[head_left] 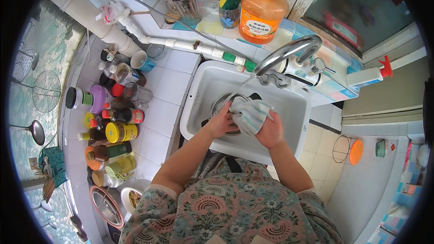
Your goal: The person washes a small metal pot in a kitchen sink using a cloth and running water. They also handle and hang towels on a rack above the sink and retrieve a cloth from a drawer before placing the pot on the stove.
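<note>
Over the white sink (193,104), a pale dishcloth with bluish-green stripes (251,116) is spread between my two hands. My left hand (220,121) has its fingers closed on the cloth's left side. At the right edge, my right hand (271,132) grips it, thumb on top. A thin stream of water falls from the curved chrome faucet (289,47) just behind the cloth. Below lies a round metal pan (219,101) with black handles, partly hidden by the cloth and my hands.
On the left tiled counter (156,108) stand several bottles and jars, a blue-and-white mug (142,61) and a bowl of food (131,198). Behind the sink are an orange pump bottle (262,13) and a glass with a sponge (229,17). A spray bottle (368,77) lies at the right.
</note>
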Motion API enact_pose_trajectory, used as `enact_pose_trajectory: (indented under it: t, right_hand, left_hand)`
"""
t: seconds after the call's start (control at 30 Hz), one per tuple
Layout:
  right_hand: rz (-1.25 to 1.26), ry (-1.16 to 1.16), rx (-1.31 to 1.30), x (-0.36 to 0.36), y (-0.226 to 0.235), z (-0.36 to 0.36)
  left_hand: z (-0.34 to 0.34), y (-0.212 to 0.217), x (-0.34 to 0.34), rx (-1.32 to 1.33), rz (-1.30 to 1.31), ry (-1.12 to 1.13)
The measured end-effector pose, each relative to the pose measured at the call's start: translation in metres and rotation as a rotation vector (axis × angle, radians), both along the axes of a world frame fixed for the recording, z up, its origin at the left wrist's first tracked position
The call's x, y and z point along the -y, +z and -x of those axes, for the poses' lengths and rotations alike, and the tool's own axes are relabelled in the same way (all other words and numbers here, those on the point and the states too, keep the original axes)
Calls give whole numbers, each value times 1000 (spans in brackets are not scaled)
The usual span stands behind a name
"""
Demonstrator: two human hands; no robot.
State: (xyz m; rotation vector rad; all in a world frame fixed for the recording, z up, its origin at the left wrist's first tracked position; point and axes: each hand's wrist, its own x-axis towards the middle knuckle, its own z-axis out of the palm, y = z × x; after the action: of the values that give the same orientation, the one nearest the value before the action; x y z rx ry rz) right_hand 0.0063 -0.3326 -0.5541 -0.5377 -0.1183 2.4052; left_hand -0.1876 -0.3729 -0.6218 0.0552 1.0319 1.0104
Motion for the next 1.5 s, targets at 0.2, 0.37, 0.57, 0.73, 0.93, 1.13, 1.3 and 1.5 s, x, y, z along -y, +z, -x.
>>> enact_pose_trajectory:
  t: [0.2,0.37,0.57,0.73,0.93,1.13,1.3,1.5]
  right_hand:
    - [7,125,513,4,-9,52]
    - [48,69,159,5,-12,78]
    - [-482,-109,519,1,-2,97]
    - [-1191,-64,1106,7,-3,105]
    - [-610,-61,775,20,-6,109]
    - [-105,-84,422,-3,19,94]
    - [48,-156,341,-10,3,100]
    - [-1099,-322,976,8,0,101]
  left_hand:
    - [17,15,-18,76,-177,443]
    - [1,64,-7,121,-204,481]
    - [8,73,-14,-60,-126,624]
    - [-16,56,-19,223,-157,535]
    - [-15,59,-18,-90,-152,438]
    - [-26,55,-17,-504,-138,76]
    - [-26,38,-9,-1374,-340,325]
    - [-10,114,10,306,-115,113]
